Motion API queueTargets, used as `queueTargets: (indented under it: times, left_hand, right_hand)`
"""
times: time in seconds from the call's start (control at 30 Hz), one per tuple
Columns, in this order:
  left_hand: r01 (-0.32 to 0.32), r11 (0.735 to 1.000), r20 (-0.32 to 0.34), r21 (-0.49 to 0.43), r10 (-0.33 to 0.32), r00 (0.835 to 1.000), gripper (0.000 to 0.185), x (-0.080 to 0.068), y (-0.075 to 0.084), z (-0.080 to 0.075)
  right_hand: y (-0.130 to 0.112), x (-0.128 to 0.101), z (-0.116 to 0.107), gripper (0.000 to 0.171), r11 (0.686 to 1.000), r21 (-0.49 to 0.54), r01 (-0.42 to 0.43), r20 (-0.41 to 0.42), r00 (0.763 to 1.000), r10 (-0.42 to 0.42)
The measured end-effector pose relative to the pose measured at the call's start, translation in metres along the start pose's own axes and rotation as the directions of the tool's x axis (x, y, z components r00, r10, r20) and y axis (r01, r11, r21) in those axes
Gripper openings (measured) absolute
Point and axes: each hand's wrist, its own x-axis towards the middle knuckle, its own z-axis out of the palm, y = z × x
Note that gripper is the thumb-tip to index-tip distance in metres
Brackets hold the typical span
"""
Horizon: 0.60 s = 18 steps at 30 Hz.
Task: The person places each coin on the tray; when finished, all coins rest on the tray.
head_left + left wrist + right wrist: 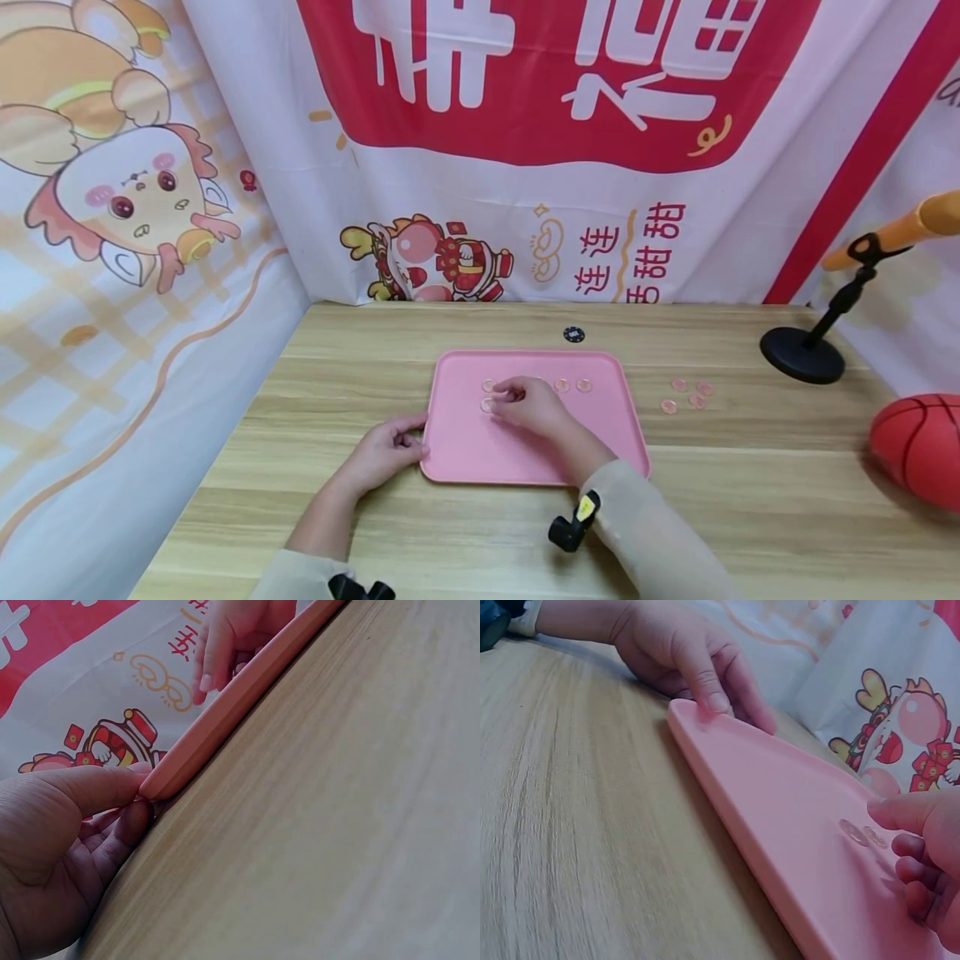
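Observation:
My left hand [384,454] grips the left edge of a pink tray [465,454], thumb on the rim. In the left wrist view, the thumb and bent fingers [124,832] meet at the tray's corner. My right hand [534,406] hovers over the tray's middle, its fingers bent, with nothing showing between them. Beside its fingertips lie two small clear round discs [487,405], one behind the other; the right wrist view shows a disc [853,832] flat on the tray. More discs [583,385] lie in a row along the tray's back, partly hidden behind the right hand.
Several clear discs [697,401] lie on the wooden table right of the tray. A black poker chip [573,334] sits behind it. Farther right are a black stand [802,354] with an orange tube and a red basketball [918,450]. Printed cloth [465,183] hangs behind the table.

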Motion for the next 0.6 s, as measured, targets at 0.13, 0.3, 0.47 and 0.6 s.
queueTargets:
  times: [0.13,0.3,0.47,0.6]
  left_hand:
    - [0.009,1.000,-0.007,0.003,-0.009,1.000,0.056,0.000,0.000,0.001]
    - [0.004,1.000,-0.002,0.006,-0.004,1.000,0.056,0.000,0.001,0.001]
    - [-0.007,1.000,0.009,0.000,0.007,1.000,0.057,0.000,0.001,0.000]
    - [-0.012,1.000,0.012,-0.003,0.012,1.000,0.058,-0.001,0.000,-0.001]
  right_hand:
    - [-0.002,-0.006,-0.016,0.035,0.998,0.035,-0.043,-0.002,0.999,0.043]
    - [-0.004,-0.019,-0.047,0.038,0.999,0.017,-0.042,-0.062,0.997,0.043]
    - [0.005,-0.033,-0.082,0.040,0.999,-0.027,0.033,-0.142,0.989,-0.036]
    - [0.018,-0.043,-0.108,0.045,1.000,-0.005,-0.007,-0.178,0.984,0.006]
